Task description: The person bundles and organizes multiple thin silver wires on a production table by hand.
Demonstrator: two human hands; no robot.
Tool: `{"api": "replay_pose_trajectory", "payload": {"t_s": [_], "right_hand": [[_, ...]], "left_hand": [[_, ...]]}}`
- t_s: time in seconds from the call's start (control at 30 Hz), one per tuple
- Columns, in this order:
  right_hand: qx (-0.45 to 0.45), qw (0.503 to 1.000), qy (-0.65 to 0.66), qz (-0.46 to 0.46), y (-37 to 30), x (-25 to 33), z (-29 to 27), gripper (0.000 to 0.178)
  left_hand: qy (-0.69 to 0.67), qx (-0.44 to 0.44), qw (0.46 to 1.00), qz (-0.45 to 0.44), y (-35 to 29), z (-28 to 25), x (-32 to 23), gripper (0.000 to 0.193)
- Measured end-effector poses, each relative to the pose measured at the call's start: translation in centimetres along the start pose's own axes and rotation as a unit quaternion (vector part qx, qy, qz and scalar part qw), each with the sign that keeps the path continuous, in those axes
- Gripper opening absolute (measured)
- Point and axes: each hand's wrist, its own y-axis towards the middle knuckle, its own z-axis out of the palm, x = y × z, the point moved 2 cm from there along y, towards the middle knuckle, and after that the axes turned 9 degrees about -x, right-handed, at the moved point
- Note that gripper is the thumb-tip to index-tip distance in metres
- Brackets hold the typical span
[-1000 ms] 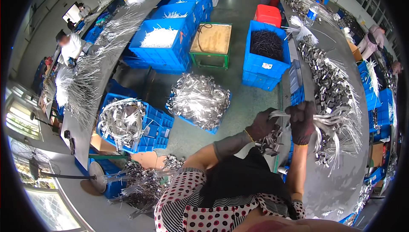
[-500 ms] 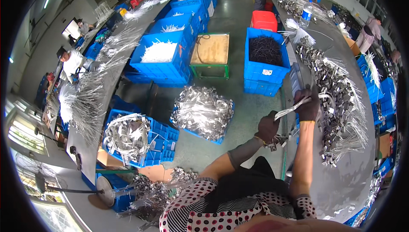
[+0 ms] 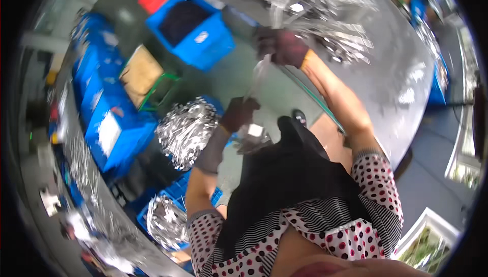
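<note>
A bundle of thin, pale, see-through strips [image 3: 260, 76] is stretched between my two dark-gloved hands. My left hand [image 3: 239, 114] is closed round its lower part, with square-ended tips poking out below it. Farther up, at the edge of the grey table, my right hand [image 3: 281, 47] grips the upper part. More strips fan out beyond the right hand toward a heap of similar silvery strips [image 3: 345, 33] on the table. Motion blur hides the fingers' detail.
The grey table [image 3: 391, 83] curves along the right. Left of my hands stand a blue crate of black pieces [image 3: 206, 48], a wooden-topped stand [image 3: 142, 76] with a green frame, and a crate piled with silvery strips [image 3: 188, 132]. Another strip-filled crate [image 3: 165, 221] sits lower left.
The whole view has swung round, so the table heap now lies at the top. My hands still hold the bundle, now stretched lengthwise between them and farther apart.
</note>
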Motion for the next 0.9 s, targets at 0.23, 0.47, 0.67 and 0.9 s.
{"api": "replay_pose_trajectory", "payload": {"t_s": [0.23,0.47,0.67,0.9], "right_hand": [[-0.088,0.957,0.273,-0.048,0.7,0.1,-9.5,0.01],[-0.085,0.894,0.316,-0.307,-5.7,3.3,-8.6,0.017],[-0.22,0.893,0.161,-0.358,-12.8,4.3,-9.8,0.027],[-0.278,0.956,0.065,0.07,-21.1,4.0,-16.2,0.021]], "left_hand": [[0.254,-0.148,0.94,0.17,6.1,6.3,-3.2,0.018],[-0.355,0.021,0.853,-0.381,7.5,7.3,-4.7,0.018],[-0.263,0.163,0.912,-0.269,8.1,8.0,-6.5,0.014],[-0.071,0.234,0.96,-0.133,9.2,12.0,-7.7,0.031]]}}
